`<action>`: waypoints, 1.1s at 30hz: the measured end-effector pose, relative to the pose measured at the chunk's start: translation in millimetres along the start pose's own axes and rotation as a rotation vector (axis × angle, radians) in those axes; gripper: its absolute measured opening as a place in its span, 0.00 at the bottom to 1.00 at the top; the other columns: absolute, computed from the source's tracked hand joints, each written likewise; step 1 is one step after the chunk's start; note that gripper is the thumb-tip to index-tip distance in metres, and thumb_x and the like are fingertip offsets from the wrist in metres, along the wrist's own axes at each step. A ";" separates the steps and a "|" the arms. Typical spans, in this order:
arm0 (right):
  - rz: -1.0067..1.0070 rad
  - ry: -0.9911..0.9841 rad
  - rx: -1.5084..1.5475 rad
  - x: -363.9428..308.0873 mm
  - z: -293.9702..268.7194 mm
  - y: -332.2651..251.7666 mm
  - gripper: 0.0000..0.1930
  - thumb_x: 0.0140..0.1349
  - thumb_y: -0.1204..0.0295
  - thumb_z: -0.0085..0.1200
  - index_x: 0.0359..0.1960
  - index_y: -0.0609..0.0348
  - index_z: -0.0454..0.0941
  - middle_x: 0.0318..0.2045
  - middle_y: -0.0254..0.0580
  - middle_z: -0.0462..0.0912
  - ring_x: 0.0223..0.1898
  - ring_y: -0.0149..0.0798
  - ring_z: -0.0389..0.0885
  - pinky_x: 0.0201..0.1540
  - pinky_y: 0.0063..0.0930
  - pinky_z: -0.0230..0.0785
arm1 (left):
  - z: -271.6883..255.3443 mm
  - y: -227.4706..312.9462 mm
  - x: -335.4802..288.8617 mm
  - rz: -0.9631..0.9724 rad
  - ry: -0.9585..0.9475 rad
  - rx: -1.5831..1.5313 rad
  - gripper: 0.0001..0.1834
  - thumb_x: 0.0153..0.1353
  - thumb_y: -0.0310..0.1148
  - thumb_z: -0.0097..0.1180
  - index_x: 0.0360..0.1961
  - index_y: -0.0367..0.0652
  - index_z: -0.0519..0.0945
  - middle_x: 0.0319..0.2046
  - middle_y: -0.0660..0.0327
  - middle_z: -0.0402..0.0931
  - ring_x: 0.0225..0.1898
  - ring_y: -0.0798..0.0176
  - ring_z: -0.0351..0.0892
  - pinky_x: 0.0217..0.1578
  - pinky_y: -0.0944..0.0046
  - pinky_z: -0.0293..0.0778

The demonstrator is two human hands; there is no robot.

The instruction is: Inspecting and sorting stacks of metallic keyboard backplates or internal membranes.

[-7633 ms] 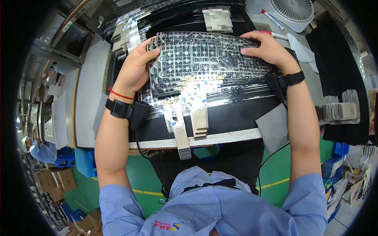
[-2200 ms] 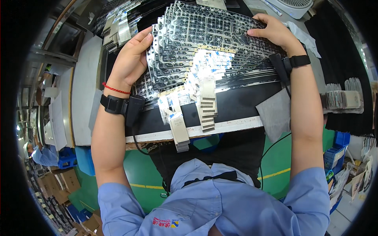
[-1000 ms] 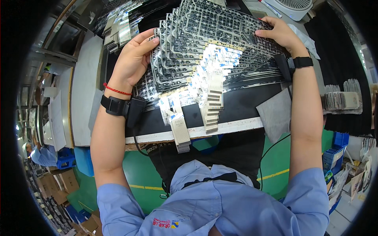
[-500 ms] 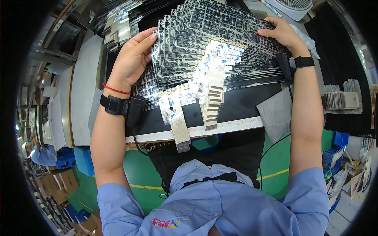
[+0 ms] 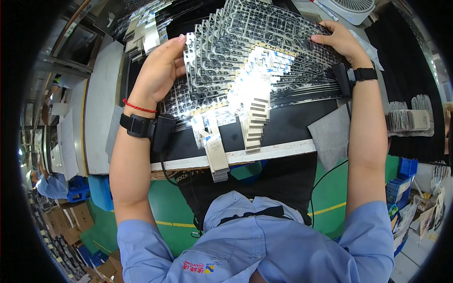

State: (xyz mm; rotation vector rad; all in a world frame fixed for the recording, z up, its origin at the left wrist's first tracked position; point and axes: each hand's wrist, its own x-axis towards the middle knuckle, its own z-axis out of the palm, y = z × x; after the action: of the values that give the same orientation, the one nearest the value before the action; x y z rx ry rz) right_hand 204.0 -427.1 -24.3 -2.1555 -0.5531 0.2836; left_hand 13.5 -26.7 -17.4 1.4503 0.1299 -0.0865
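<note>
A fanned stack of keyboard membrane sheets (image 5: 269, 28), dark with silvery circuit lines, lies tilted across the black work surface. Pale flat tails with blue-marked film (image 5: 257, 108) spread from its near side in steps. My left hand (image 5: 163, 66) is closed at the stack's left edge, thumb tip up against the sheet edges and the other fingers partly hidden behind them. At the far right corner my right hand (image 5: 337, 40) grips the stack, thumb on top and fingers out of sight beneath. Below the fan lie more membrane sheets, with a bundle of tails (image 5: 217, 158) overhanging the table's front edge.
At the back left is another pile of tailed sheets (image 5: 144, 33). A white fan (image 5: 354, 7) stands at the back right. Grey cloth (image 5: 330, 137) hangs over the front edge, and a bundle of pale strips (image 5: 410, 120) lies on black material at right.
The left edges of the fanned sheets have shifted slightly right and the outermost catches more light. My left thumb has risen a little; my right hand keeps nearly the same place.
</note>
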 end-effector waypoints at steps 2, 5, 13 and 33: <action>0.007 0.008 -0.005 1.2 -2.4 1.1 0.19 0.55 0.68 0.70 0.44 0.66 0.80 0.35 0.35 0.84 0.35 0.27 0.80 0.43 0.23 0.73 | -9.9 1.3 -3.3 -0.101 -0.174 0.037 0.19 0.73 0.49 0.49 0.48 0.44 0.79 0.41 0.64 0.82 0.34 0.74 0.80 0.34 0.71 0.77; 0.015 0.018 -0.004 -2.9 -0.7 -7.2 0.20 0.53 0.67 0.71 0.43 0.68 0.81 0.33 0.39 0.85 0.34 0.30 0.80 0.42 0.26 0.74 | 18.4 23.5 -25.7 -0.219 -0.301 0.086 0.28 0.73 0.54 0.46 0.58 0.38 0.67 0.49 0.55 0.79 0.38 0.61 0.87 0.32 0.70 0.85; -0.326 -0.003 -0.265 -13.4 61.3 -81.6 0.31 0.47 0.61 0.74 0.52 0.63 0.78 0.50 0.50 0.80 0.53 0.47 0.77 0.58 0.34 0.68 | 33.1 16.6 -18.4 -0.090 -0.152 0.006 0.17 0.74 0.37 0.49 0.58 0.40 0.66 0.40 0.59 0.82 0.22 0.72 0.81 0.16 0.78 0.69; -0.480 -0.014 -0.255 -21.5 52.0 -78.4 0.20 0.57 0.67 0.66 0.49 0.63 0.79 0.49 0.47 0.80 0.53 0.47 0.77 0.58 0.36 0.67 | -82.8 46.6 1.8 0.640 0.574 -0.455 0.27 0.71 0.36 0.55 0.64 0.33 0.63 0.64 0.50 0.58 0.59 0.49 0.72 0.63 0.55 0.71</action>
State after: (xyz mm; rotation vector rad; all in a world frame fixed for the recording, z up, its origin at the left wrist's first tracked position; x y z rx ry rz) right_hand 142.5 -360.0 7.6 -2.1788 -1.1385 -0.0397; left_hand 18.7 61.1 18.7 0.9694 0.1357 0.8367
